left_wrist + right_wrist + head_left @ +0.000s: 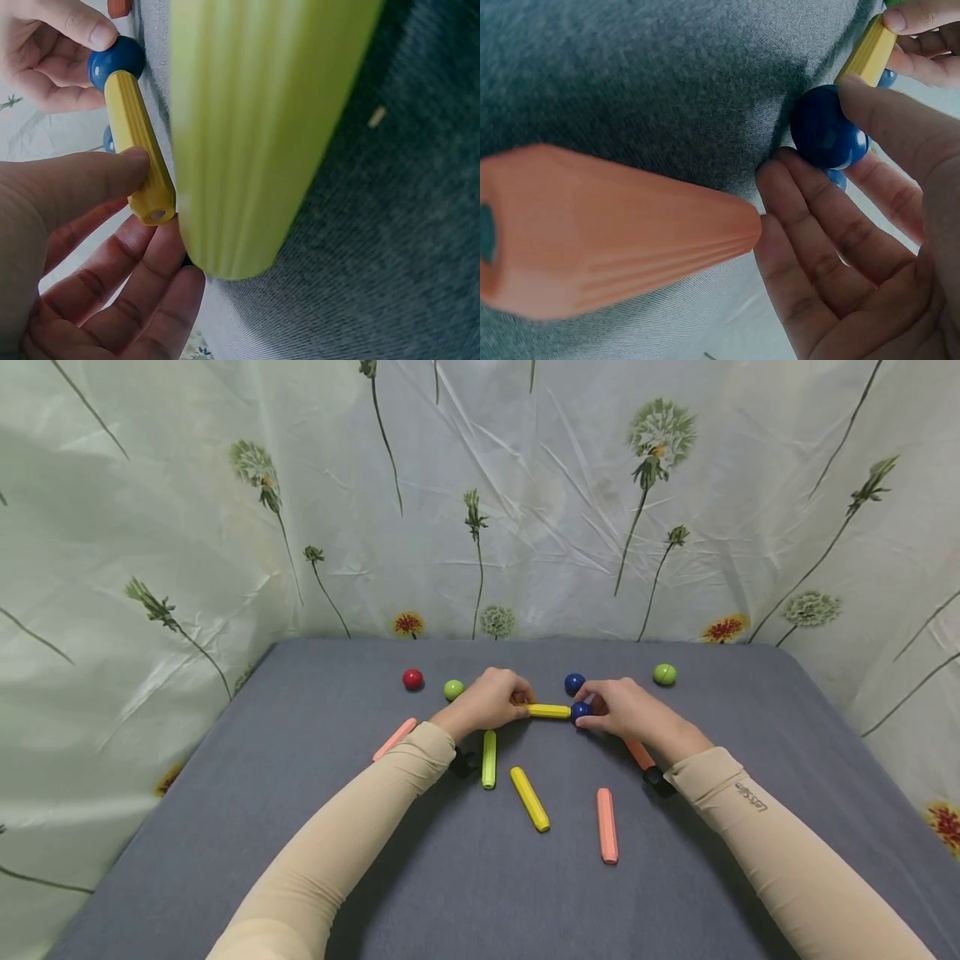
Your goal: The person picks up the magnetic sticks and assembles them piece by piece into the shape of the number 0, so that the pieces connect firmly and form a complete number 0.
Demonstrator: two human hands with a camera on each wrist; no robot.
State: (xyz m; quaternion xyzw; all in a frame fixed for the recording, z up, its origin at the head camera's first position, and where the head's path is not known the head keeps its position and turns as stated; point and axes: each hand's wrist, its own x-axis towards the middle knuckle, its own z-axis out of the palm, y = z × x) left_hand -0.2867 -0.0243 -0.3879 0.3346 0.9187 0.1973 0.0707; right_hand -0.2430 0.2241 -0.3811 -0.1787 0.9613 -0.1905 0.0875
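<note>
The left hand [495,697] pinches the near end of a yellow stick [550,711], its thumb on top of the stick [129,135] in the left wrist view. At the stick's other end sits a dark blue ball [581,713], touching it. The right hand [621,708] grips that ball [829,127] between thumb and fingers. Another blue ball [574,683] lies just behind. A yellow-green stick [489,760] lies below the left hand, and an orange stick [639,752] is partly hidden beneath the right forearm.
Farther back on the grey table [300,718] are a red ball [412,679] and two green balls [453,690] [664,674]. Nearer lie a second yellow stick [530,799] and a pink stick [607,826]. Another pink stick [394,739] lies beside the left forearm.
</note>
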